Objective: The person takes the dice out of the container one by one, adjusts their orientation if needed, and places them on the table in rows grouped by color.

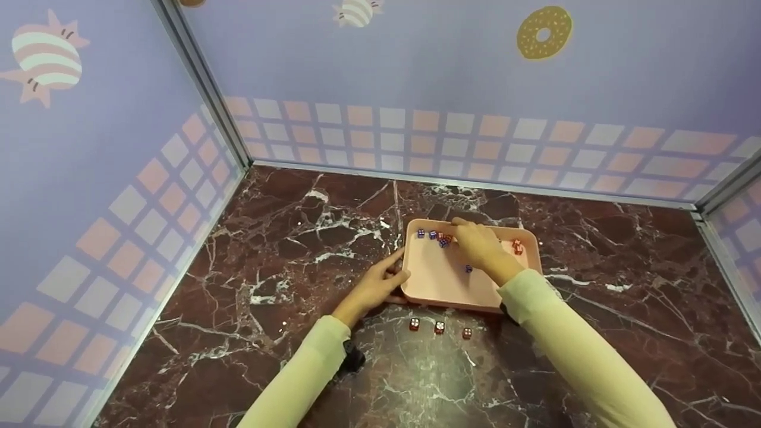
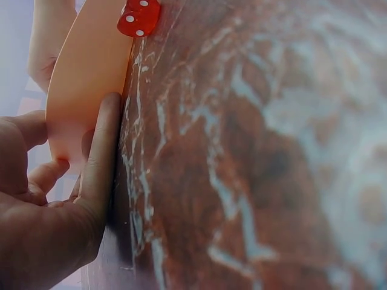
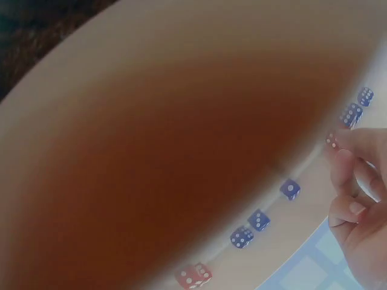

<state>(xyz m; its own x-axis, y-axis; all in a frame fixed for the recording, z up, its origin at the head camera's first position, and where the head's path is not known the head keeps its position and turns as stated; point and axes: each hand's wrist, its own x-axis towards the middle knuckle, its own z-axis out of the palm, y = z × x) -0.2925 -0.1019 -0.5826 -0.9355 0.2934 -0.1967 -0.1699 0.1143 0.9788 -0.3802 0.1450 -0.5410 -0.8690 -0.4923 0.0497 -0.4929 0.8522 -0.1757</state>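
Observation:
A shallow pink tray (image 1: 437, 285) holds several red and blue dice. My left hand (image 1: 373, 289) grips its left side; in the left wrist view the thumb is at the rim and one finger lies straight along the bottom edge. My right hand (image 1: 483, 248) reaches into the tray near its far wall. In the right wrist view, its fingertips pinch a red die (image 3: 331, 140), partly hidden by the fingers. Blue dice (image 3: 290, 189) lie around it. Another blue die (image 1: 468, 268) sits below the right hand, and red dice (image 1: 517, 246) rest at the tray's right end.
Three red dice, the middle one (image 1: 439, 327) among them, stand in a spaced row on the dark marbled table (image 1: 285, 249) in front of the tray. Patterned panels (image 1: 380, 137) enclose the table at the back and sides.

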